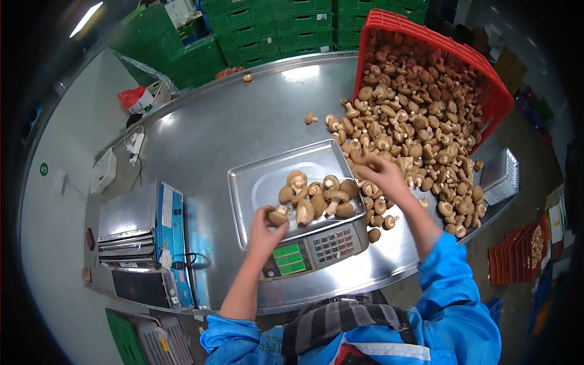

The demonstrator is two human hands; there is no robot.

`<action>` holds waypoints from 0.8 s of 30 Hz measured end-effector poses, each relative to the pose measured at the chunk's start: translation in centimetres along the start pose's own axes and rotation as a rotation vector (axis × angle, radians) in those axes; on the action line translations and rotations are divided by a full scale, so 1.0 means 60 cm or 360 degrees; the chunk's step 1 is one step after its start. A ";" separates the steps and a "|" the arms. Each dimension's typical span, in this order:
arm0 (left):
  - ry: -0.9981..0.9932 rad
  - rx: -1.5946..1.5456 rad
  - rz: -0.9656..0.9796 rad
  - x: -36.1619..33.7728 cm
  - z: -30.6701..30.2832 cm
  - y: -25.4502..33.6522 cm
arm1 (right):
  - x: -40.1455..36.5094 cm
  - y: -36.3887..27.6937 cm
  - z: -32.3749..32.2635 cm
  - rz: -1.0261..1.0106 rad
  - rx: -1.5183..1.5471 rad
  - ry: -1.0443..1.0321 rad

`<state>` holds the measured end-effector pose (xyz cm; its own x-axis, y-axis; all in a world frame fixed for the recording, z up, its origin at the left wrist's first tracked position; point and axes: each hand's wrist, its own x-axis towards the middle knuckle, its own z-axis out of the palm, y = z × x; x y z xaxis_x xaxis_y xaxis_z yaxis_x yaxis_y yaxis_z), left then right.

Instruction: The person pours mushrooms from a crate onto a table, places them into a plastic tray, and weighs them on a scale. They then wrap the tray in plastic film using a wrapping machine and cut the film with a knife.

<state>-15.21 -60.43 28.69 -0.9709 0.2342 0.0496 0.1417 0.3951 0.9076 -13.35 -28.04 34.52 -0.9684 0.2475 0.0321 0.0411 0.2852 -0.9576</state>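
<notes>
One mushroom (278,217) is pinched in the left hand (266,230) at the tray (261,176) front edge; right hand (382,175) is in the pile (413,121), grip hidden.

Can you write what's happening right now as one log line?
left hand: holds mushroom at scale tray edge | right hand: on mushroom pile | red crate: tipped, spilling onto table

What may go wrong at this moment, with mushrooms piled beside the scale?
1. The left hand, holding a mushroom, is at the tray rim; leaning there could falsify the scale reading.
2. The tilted red crate could spill more mushrooms; some near the table edge might roll off.
</notes>
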 end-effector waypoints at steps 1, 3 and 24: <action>0.0057 0.0036 -0.0006 -0.007 -0.010 0.019 | -0.040 -0.005 -0.025 0.0057 -0.0106 -0.0025; 0.0162 0.0057 -0.0025 -0.027 -0.029 0.045 | -0.122 0.034 -0.066 0.0145 -0.0447 -0.0051; 0.0015 0.0181 0.0381 -0.115 0.035 0.051 | -0.222 0.102 -0.035 -0.0174 -0.0619 0.0177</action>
<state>-7.66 -58.96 30.25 -0.9089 0.3247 0.2616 0.3877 0.4272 0.8168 0.30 -27.63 28.84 -0.9407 0.2885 0.1787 0.0498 0.6383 -0.7682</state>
